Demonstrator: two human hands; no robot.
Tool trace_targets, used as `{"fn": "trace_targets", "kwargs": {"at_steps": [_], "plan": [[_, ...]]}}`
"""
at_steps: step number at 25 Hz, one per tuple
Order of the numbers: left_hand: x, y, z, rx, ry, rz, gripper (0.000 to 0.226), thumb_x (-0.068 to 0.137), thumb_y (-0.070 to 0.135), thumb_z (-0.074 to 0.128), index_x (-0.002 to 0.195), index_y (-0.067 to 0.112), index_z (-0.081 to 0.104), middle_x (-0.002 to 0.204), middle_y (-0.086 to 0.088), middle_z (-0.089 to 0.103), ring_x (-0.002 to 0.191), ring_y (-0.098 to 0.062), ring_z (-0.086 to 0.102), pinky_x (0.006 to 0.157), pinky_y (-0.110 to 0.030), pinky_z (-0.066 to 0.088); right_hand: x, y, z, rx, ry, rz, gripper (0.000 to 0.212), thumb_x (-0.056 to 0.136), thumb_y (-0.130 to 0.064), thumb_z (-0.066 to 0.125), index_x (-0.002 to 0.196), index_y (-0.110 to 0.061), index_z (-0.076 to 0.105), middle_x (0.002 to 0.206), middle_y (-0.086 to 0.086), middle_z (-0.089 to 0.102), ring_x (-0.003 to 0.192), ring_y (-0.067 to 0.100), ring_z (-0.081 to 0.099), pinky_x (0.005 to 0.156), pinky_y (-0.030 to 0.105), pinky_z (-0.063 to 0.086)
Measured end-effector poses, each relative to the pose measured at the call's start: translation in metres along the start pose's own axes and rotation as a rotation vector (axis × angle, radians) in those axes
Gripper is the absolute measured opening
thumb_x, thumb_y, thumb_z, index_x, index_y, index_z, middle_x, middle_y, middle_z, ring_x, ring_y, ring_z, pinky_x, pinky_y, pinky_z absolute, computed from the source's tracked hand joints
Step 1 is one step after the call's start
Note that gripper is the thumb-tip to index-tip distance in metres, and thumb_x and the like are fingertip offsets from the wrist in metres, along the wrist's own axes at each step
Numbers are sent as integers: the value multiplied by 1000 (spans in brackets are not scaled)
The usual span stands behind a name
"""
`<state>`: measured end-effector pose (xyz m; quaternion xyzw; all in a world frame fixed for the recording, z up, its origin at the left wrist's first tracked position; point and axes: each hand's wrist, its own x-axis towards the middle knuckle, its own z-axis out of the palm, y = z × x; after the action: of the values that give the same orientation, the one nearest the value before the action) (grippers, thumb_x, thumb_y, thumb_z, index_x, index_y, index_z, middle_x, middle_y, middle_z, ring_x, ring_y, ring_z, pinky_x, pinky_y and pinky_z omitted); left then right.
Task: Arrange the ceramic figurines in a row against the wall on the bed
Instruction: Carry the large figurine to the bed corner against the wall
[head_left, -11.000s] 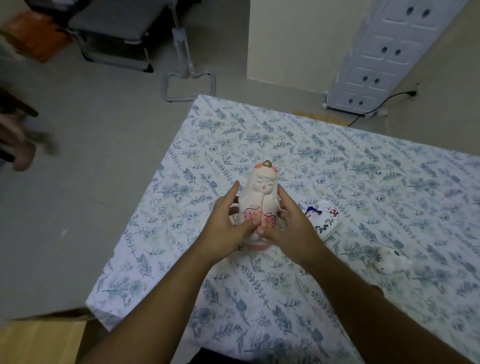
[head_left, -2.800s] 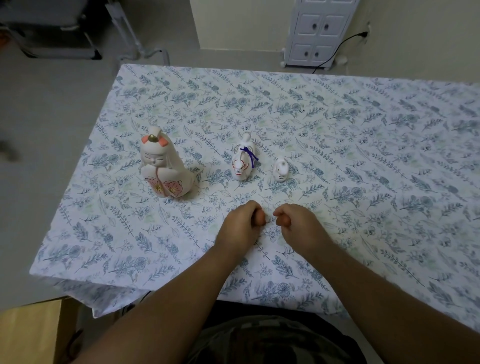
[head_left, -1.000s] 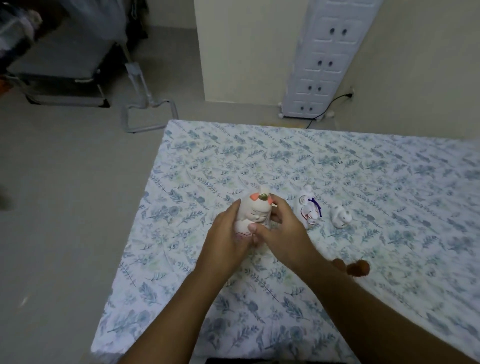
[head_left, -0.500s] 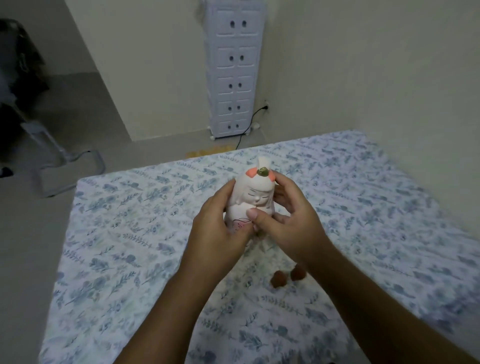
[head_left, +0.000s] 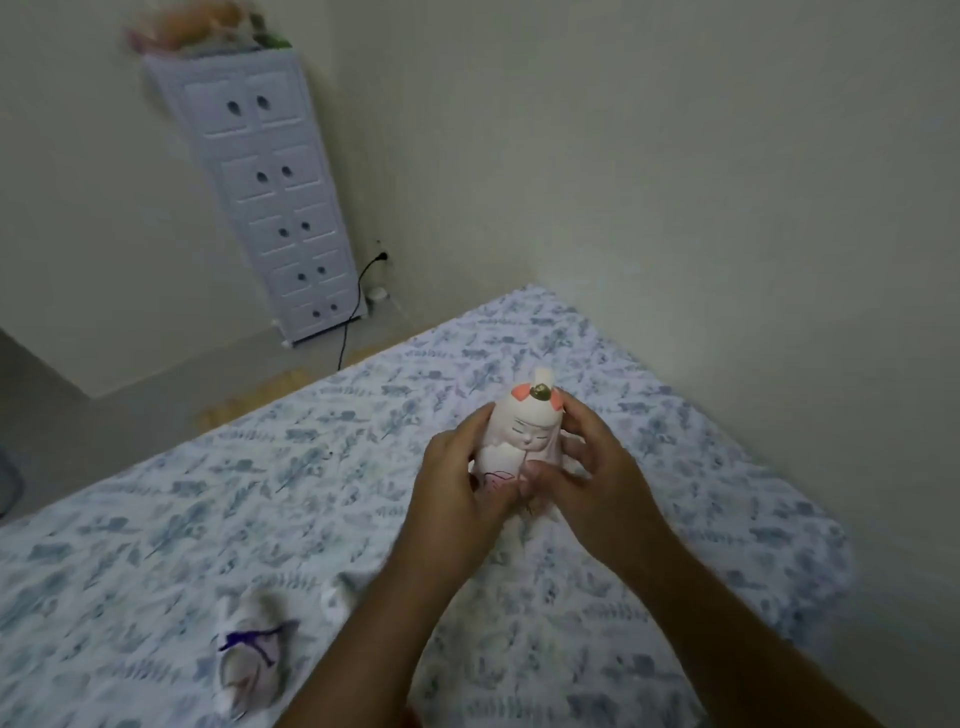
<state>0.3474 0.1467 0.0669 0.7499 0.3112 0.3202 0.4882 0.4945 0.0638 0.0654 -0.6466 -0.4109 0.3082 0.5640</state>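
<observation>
Over the floral bed (head_left: 649, 597) both hands, left (head_left: 457, 499) and right (head_left: 597, 483), clasp the doll figurine (head_left: 519, 441) upright

White drawer tower (head_left: 283, 208) against cream wall (head_left: 649, 156).

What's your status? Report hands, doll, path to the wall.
Left hand and right hand both clasp the doll figurine, upright. Not yet at wall. Bed ahead shows nothing blocking.

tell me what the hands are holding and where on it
Both hands hold the doll figurine upright: the left hand wraps its left side and lower front, the right hand its right side.
</observation>
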Motion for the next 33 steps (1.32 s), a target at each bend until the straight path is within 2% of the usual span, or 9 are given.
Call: {"fn": "trace_targets", "kwargs": {"at_steps": [3, 8, 12, 16, 20, 24, 28, 31, 33], "plan": [[62, -15, 52, 81, -70, -15, 54, 93, 34, 72, 142, 38, 51, 120, 4, 67, 107, -14, 64, 84, -42, 60, 46, 31, -45, -48, 95, 17, 75, 82, -13, 79, 118, -71, 48, 117, -44, 59, 110, -12, 60, 78, 8, 52], [174, -30, 102, 86, -127, 25, 62, 87, 29, 76, 133, 58, 47, 118, 40, 61, 107, 13, 60, 85, -20, 58, 139, 64, -95, -17, 251, 29, 72, 76, -14, 83, 111, -67, 49, 109, -46, 59, 101, -16, 61, 69, 5, 52], [245, -62, 137, 47, -172, -53, 67, 77, 19, 86, 134, 31, 52, 116, 24, 64, 100, 15, 60, 81, -26, 60, 201, 90, -118, -13, 341, 37, 68, 72, -13, 86, 110, -57, 51, 103, -42, 61, 96, -11, 64, 69, 13, 56], [284, -75, 160, 55, -241, 13, 60, 78, 4, 79, 120, 39, 56, 103, 38, 66, 95, 16, 63, 67, -8, 53, 233, 119, -122, 8, 468, 41, 66, 69, -11, 89, 116, -38, 53, 107, -22, 63, 93, -5, 66, 66, 14, 56], [303, -88, 167, 44, -233, 59, 57, 79, -3, 77, 127, 23, 61, 101, 29, 69, 95, 12, 65, 69, -6, 51, 248, 138, -118, 20, 515, 55, 66, 72, -14, 89, 117, -41, 50, 108, -23, 61, 89, -16, 62, 62, 4, 50], [303, -96, 170, 44, -221, 92, 67, 77, 0, 80, 132, 26, 54, 107, 47, 60, 100, 20, 60, 75, -1, 47, 247, 152, -123, -34, 457, 37, 73, 75, -16, 86, 130, -44, 48, 114, -28, 59, 99, -24, 56, 67, 0, 48], [293, -110, 178, 47, -221, 87, 80, 78, 7, 82, 148, 16, 43, 135, 19, 60, 120, 6, 57, 95, -18, 50, 245, 171, -125, -14, 359, 70, 71, 82, -16, 80, 140, -38, 47, 119, -20, 65, 112, -5, 62, 79, 14, 57], [295, -119, 181, 67, -167, 100, 76, 85, 0, 74, 151, 14, 40, 139, 18, 56, 125, 10, 52, 100, -20, 49, 246, 182, -122, -25, 363, 52, 72, 85, -13, 78, 146, -31, 43, 112, -29, 63, 106, -14, 61, 78, 7, 52], [301, -120, 181, 77, -155, 78, 79, 86, 1, 74, 154, 14, 37, 145, 10, 54, 130, 5, 49, 105, -33, 50, 252, 184, -121, -29, 364, 52, 71, 87, -12, 76, 146, -31, 42, 116, -23, 65, 107, -15, 61, 78, 5, 51]]}}
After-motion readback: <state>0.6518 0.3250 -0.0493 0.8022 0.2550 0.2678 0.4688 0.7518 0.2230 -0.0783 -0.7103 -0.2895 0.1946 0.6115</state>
